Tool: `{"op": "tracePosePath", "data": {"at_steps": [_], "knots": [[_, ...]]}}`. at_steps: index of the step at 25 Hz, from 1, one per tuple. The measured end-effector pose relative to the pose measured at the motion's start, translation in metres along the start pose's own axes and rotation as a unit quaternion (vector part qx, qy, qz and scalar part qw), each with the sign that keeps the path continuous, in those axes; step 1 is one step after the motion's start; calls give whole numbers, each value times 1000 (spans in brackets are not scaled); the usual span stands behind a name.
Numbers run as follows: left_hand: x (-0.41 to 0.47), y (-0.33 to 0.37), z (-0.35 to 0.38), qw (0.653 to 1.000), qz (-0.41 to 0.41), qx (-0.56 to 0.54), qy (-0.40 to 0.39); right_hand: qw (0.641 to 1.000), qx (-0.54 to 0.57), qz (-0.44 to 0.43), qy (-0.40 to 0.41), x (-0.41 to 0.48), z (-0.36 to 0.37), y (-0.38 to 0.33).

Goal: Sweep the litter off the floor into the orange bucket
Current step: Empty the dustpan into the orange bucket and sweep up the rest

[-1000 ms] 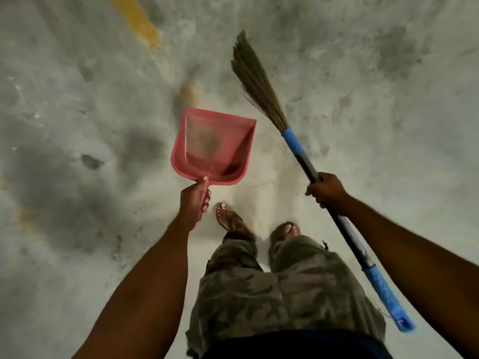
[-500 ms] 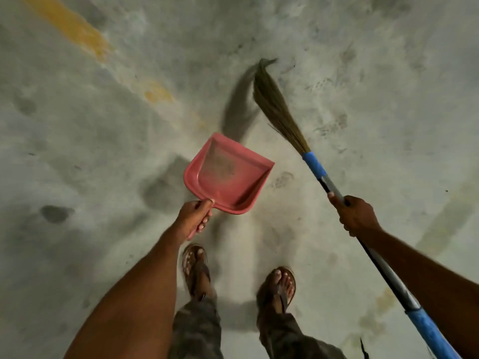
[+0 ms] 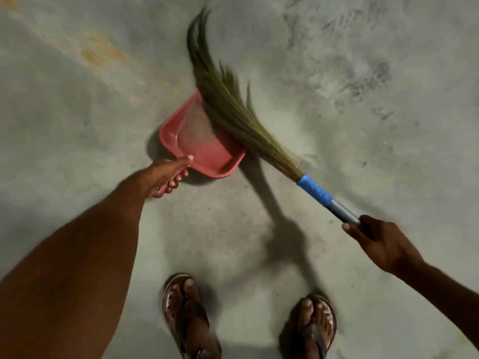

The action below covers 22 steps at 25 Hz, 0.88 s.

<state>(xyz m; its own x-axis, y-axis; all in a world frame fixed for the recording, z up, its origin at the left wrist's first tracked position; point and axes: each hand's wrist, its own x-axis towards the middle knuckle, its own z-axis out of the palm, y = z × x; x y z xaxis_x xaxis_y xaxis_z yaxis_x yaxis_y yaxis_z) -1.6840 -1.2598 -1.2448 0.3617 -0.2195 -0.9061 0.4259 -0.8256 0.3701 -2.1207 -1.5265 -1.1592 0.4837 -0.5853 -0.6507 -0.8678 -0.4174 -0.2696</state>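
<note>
A pink plastic dustpan (image 3: 199, 149) lies low on the grey concrete floor in front of me, its mouth facing up and to the right. My left hand (image 3: 167, 174) grips its handle from below left. A grass broom (image 3: 228, 107) with a blue-taped grey handle crosses the dustpan's open edge, its bristles blurred and bent over the pan's mouth. My right hand (image 3: 378, 242) grips the broom handle at the lower right. No orange bucket is in view, and no distinct litter shows beyond fine dust in the pan.
My two feet in brown sandals (image 3: 189, 317) stand on the floor just below the dustpan. The concrete floor (image 3: 363, 99) is dusty with scuff marks at the upper right and faded yellow paint (image 3: 101, 50) at the upper left.
The dustpan has come down from the air to the floor. The broom has swung left and down, so its bristles now lie across the pan's mouth. I have bent lower.
</note>
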Motion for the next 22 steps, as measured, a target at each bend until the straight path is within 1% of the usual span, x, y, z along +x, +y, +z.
{"op": "tracePosePath", "data": {"at_steps": [2,3,6,8,9,11,13,16,18,19,22], "knots": [[-8,1,5,1000,14,-12,6,1000,-17,-5,-21,-23,-5,-6],[-14,1,7,1000,20,-20,13,1000,-11,3,-19,-30,-9,-11],[-30,-13,11,999,15,-31,34,998,38,29,46,-28,-19,-20],[-38,-28,6,999,6,-30,45,993,64,46,87,-4,-27,-24],[-39,-34,1,998,1,-30,47,992,67,55,92,11,-29,-25],[-36,-40,-7,999,-9,-26,38,994,52,65,73,36,-24,-26],[-28,-37,-10,1000,-5,-13,22,997,30,47,46,41,-10,-24],[-22,-29,-7,1000,20,-7,19,1000,-5,-11,-13,12,13,-22],[-28,-28,0,998,39,-29,28,999,1,-27,-38,-18,20,-24],[-35,-28,3,997,47,-49,35,999,23,-23,-35,-34,20,-27],[-72,-29,11,991,65,-98,62,996,86,-4,10,-79,-2,-42]]}}
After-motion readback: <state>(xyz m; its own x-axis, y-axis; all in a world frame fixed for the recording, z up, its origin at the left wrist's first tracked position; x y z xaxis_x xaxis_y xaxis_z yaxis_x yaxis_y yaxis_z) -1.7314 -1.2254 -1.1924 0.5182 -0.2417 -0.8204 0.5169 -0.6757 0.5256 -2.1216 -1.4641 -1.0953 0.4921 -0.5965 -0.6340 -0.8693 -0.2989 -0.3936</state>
